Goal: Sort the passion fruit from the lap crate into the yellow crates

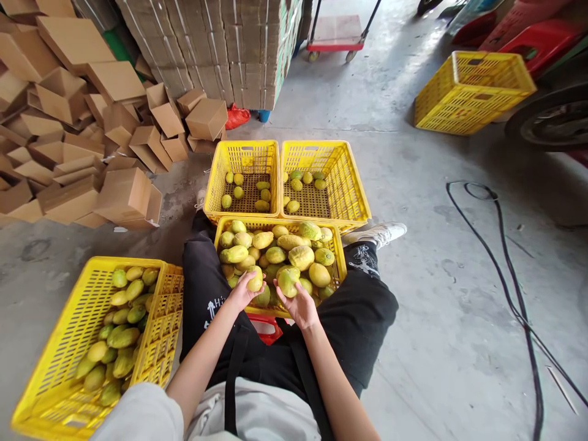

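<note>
My left hand (245, 290) is closed around a small yellow-green papaya (255, 278), fingers curled over its side. A larger, greener papaya (288, 280) rests in my right hand (299, 305), gripped from below and the right. Both hands are above the near edge of a yellow plastic crate (340, 260) between my legs. Papayas (302, 257) of mixed size and ripeness fill that crate. Directly beyond it, the back left crate (211, 190) and the back right crate (358, 196) stand side by side, each with several smaller papayas on its floor.
At my left stands another yellow crate (50, 343) holding papayas (124, 337). Cardboard boxes (122, 193) are heaped at the far left beside stacked bundled cartons (206, 49). A yellow crate (473, 92), a motorbike wheel (551, 119) and a black cable (509, 288) lie to the right; a trolley (337, 33) is behind.
</note>
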{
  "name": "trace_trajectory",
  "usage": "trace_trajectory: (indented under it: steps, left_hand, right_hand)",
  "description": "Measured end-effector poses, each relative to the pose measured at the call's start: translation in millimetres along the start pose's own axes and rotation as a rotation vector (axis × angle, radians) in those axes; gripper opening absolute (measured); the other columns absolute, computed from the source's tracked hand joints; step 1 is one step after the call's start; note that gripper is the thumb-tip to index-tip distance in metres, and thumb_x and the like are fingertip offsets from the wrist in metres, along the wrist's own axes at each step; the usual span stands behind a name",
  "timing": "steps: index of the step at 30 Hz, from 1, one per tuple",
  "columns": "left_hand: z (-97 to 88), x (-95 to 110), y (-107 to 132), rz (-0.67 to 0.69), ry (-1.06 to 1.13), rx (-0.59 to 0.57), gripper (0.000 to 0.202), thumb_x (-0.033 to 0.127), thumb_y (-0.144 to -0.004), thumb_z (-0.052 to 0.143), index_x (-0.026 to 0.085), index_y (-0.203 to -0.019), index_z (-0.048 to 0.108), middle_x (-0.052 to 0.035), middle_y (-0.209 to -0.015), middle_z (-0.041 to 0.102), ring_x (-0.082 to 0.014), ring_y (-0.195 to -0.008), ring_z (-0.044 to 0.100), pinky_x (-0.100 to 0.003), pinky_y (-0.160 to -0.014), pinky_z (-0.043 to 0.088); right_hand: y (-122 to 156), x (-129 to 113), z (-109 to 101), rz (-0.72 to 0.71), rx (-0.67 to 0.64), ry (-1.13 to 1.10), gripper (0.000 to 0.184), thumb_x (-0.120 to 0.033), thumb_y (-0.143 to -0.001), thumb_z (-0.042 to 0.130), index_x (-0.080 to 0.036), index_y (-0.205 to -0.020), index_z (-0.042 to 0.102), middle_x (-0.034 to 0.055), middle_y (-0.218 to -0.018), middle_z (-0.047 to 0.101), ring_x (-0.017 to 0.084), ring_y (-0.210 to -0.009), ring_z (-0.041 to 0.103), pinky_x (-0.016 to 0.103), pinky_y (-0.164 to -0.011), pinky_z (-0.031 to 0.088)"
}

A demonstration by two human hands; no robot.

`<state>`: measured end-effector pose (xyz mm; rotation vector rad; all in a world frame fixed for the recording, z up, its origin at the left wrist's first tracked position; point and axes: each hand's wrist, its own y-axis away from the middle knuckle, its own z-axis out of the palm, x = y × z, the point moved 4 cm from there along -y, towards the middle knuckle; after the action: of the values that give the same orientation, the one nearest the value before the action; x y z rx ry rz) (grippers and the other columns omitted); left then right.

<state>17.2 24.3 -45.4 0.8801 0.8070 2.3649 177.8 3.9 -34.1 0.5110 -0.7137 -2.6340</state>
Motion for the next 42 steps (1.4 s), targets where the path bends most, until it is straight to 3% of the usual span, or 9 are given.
trace_trajectory:
  steps: [4,9,14,18,25,31,36,39,42]
  left_hand:
    - [-1.2,1.7,-1.9,0.002,0.038,0.014,0.023,0.025,-0.075,0.063,0.013,-0.095,0.059,-0.0087,-0.088,0.066,-0.0169,-0.074,0.064,-0.027,-0.063,0.05]
    - [4.0,0.3,-2.9,-0.036,0.152,-0.059,0.037,0.032,-0.08,0.052,0.01,-0.11,0.055,-0.0131,-0.093,0.067,-0.0272,-0.089,0.064,-0.041,-0.076,0.052]
    - [7.5,3.6,-0.2,0.003,0.147,-0.09,0.037,0.032,-0.082,0.053,0.013,-0.114,0.054,-0.0128,-0.104,0.066,-0.0269,-0.097,0.062,-0.041,-0.084,0.049]
    - [7.1,4.8,2.7,0.013,0.092,-0.104,0.032,0.035,-0.082,0.052,0.013,-0.104,0.057,-0.0117,-0.103,0.065,-0.0219,-0.087,0.063,-0.033,-0.072,0.051]
    - [4.5,-2.0,1.2,-0.033,-0.059,-0.081,0.034,0.037,-0.077,0.058,0.018,-0.105,0.053,-0.0068,-0.085,0.064,-0.0176,-0.071,0.062,-0.026,-0.055,0.047]
    - [3.3,-1.2,-0.2,-0.024,-0.039,-0.087,0.035,0.035,-0.077,0.058,0.019,-0.108,0.053,-0.0061,-0.087,0.064,-0.0182,-0.073,0.063,-0.029,-0.062,0.049]
    - [10.4,1.7,5.1,-0.067,0.127,-0.164,0.034,0.033,-0.08,0.052,0.014,-0.108,0.054,-0.0111,-0.095,0.066,-0.0255,-0.089,0.064,-0.041,-0.08,0.049]
    - [15.2,2.9,8.8,-0.098,0.188,-0.212,0.033,0.032,-0.081,0.051,0.013,-0.108,0.054,-0.0144,-0.105,0.064,-0.0285,-0.098,0.062,-0.043,-0.084,0.047]
    - [14.0,3.5,9.0,-0.086,0.162,-0.196,0.033,0.033,-0.081,0.053,0.012,-0.107,0.055,-0.0146,-0.104,0.064,-0.0251,-0.091,0.063,-0.036,-0.077,0.05]
  right_hand:
    - [0.4,-1.9,0.7,0.027,-0.032,-0.019,0.033,-0.033,-0.08,0.058,-0.025,-0.112,0.058,0.0056,-0.109,0.068,0.025,-0.113,0.058,0.048,-0.094,0.049]
    - [-1.0,-4.5,-0.9,-0.023,-0.034,-0.029,0.033,-0.04,-0.081,0.057,-0.031,-0.113,0.057,0.0039,-0.113,0.067,0.027,-0.116,0.056,0.057,-0.097,0.043]
    - [0.3,-8.2,0.9,-0.076,-0.037,-0.032,0.037,-0.041,-0.082,0.056,-0.027,-0.117,0.056,0.005,-0.119,0.063,0.024,-0.117,0.054,0.05,-0.1,0.043]
    - [2.1,-4.1,2.7,-0.013,-0.05,-0.013,0.039,-0.041,-0.081,0.056,-0.022,-0.115,0.058,0.009,-0.112,0.067,0.026,-0.117,0.055,0.049,-0.095,0.047]
    - [-1.6,2.9,-4.1,0.019,-0.029,0.031,0.031,-0.029,-0.08,0.062,-0.028,-0.111,0.059,0.0026,-0.104,0.069,0.024,-0.108,0.061,0.048,-0.091,0.05]
    - [-4.4,3.7,-5.9,0.014,0.006,0.01,0.03,-0.028,-0.08,0.061,-0.024,-0.11,0.06,0.0036,-0.105,0.07,0.023,-0.111,0.059,0.047,-0.097,0.048]
    - [-3.1,3.1,-3.5,-0.01,-0.034,0.03,0.034,-0.029,-0.079,0.062,-0.02,-0.112,0.059,0.0071,-0.107,0.069,0.022,-0.112,0.059,0.041,-0.097,0.048]
    - [-0.9,0.7,-4.7,-0.022,-0.045,0.047,0.039,-0.027,-0.077,0.064,-0.024,-0.115,0.056,0.0054,-0.107,0.07,0.022,-0.107,0.062,0.038,-0.09,0.053]
    - [2.0,0.2,-4.7,0.011,-0.047,0.083,0.042,-0.028,-0.077,0.064,-0.027,-0.117,0.055,0.0033,-0.103,0.07,0.021,-0.094,0.067,0.032,-0.072,0.058]
